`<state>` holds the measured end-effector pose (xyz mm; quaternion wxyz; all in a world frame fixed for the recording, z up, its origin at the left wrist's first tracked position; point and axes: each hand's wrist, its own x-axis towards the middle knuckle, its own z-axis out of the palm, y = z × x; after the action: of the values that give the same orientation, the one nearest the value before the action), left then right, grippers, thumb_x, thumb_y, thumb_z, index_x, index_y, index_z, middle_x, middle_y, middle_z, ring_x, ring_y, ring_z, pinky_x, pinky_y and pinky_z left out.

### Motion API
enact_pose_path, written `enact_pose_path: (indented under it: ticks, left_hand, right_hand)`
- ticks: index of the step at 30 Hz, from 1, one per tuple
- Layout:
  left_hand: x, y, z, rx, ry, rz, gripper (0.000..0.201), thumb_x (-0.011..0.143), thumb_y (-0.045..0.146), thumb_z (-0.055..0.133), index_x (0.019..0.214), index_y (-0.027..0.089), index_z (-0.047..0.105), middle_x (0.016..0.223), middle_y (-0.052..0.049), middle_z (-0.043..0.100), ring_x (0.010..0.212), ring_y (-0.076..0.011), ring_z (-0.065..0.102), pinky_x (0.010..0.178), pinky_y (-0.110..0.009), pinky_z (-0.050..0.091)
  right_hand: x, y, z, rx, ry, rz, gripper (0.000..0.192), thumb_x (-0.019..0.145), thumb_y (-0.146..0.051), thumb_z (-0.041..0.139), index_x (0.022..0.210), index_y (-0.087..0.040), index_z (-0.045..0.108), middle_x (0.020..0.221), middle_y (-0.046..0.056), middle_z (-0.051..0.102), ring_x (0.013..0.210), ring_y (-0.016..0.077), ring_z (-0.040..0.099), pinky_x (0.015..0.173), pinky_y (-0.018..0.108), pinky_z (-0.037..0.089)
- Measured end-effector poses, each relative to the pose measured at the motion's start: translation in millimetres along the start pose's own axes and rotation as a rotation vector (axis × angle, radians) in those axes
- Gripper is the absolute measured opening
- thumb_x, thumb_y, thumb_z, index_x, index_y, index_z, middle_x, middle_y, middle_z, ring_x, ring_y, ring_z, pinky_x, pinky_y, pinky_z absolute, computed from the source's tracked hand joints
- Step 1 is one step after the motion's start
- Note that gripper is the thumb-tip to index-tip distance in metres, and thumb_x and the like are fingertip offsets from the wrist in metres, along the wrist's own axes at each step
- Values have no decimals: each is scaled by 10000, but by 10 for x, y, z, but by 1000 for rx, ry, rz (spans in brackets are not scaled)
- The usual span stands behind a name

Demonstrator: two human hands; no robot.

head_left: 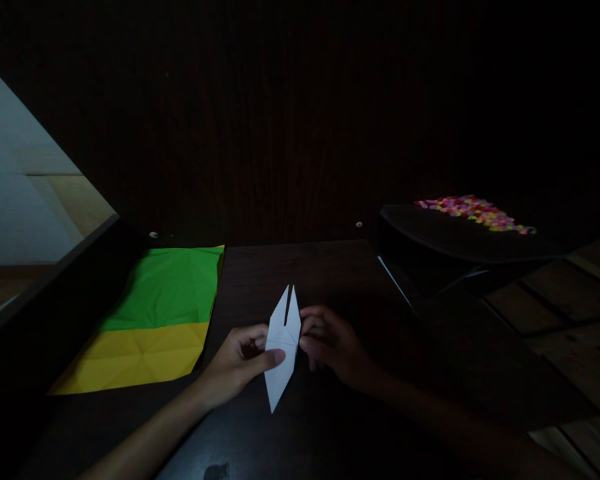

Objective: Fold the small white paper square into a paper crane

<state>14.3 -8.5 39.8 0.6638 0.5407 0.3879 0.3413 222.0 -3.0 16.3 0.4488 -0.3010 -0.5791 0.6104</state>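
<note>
We hold a white folded paper kite shape with two points at its far end [283,343] over the dark wooden table [330,280], near centre. Left hand [240,363] pinches its left edge, thumb on top; right hand [330,343] grips its right edge with curled fingers. A green paper sheet [173,287] overlaps a yellow paper sheet [135,357] at left. Small multicoloured pieces [475,212] lie far right.
</note>
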Motion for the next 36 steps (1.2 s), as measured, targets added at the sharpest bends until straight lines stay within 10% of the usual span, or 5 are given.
enact_pose_path:
  ticks: [36]
  left_hand:
    - [-16,-32,-15,-19,-103,-67,183,703,271,696,805,126,742,662,-13,617,589,-139,493,543,-219,331]
  right_hand:
    - [97,52,-102,147,-30,6,271,829,-388,710,952,-185,579,784,-19,623,427,52,564,371,150,397]
